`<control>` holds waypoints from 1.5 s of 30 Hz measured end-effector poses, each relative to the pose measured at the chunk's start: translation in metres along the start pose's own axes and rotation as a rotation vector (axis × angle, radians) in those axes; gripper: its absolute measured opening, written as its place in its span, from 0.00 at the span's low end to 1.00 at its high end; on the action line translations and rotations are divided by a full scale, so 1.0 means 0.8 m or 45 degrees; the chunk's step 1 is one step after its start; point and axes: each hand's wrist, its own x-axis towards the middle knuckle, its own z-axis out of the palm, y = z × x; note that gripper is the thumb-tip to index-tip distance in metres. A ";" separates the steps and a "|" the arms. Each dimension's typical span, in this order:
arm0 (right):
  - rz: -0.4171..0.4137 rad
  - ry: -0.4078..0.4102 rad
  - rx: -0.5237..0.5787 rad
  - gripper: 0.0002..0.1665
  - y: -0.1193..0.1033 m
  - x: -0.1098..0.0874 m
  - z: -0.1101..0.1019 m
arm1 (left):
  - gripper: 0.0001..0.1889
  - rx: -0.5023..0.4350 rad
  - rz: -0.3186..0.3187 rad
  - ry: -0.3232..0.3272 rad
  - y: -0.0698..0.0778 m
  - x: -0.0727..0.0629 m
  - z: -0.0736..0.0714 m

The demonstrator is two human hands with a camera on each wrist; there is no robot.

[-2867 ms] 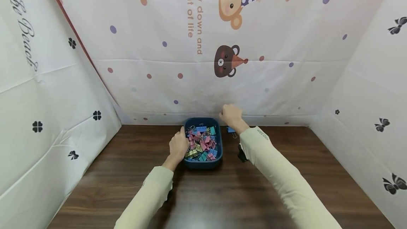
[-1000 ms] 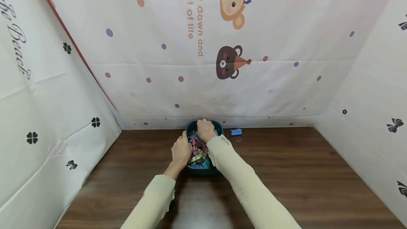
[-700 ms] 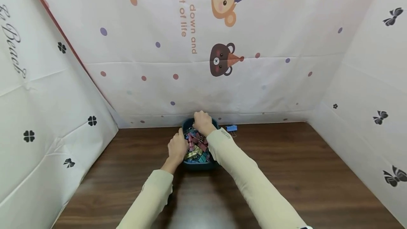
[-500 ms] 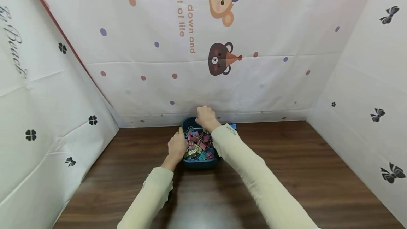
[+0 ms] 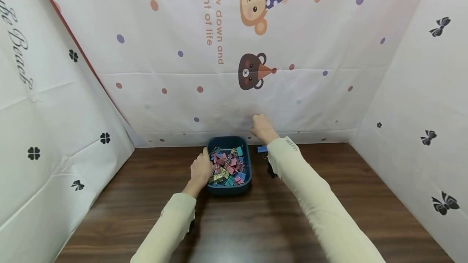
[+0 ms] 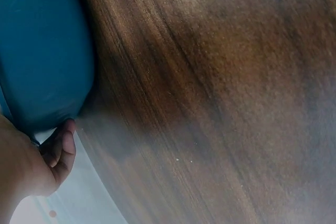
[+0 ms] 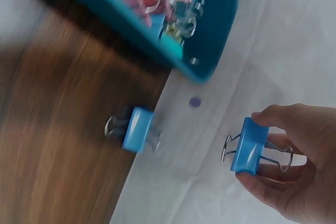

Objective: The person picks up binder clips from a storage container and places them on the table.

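Note:
A dark blue plastic bin [image 5: 228, 190] full of small binder clips [image 5: 231, 169] in pink, yellow, teal and blue stands at the back of the table. My left hand [image 5: 200, 169] grips the bin's left side; the left wrist view shows its fingers [image 6: 67, 148] curled at the bin's wall. To the right of the bin and above the table, my right hand [image 5: 264, 128] pinches a larger blue binder clip [image 7: 249, 145] between thumb and fingers. Another blue binder clip [image 7: 138, 129] lies on the wood below it, beside the bin, partly covered by my sleeve in the head view.
A white printed sheet [image 5: 175, 108] hangs right behind the bin at the table's back edge. Similar sheets wall off the left [image 5: 55, 133] and right [image 5: 406, 125] sides. The brown wooden table [image 5: 234, 230] extends in front and to both sides.
My right hand was over the bin and has moved out to the right, now carrying a blue binder clip. The left hand keeps its place on the bin.

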 end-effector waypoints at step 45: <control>0.211 -0.181 0.102 0.16 0.142 -0.009 0.110 | 0.30 0.046 -0.008 -0.048 0.001 0.002 -0.001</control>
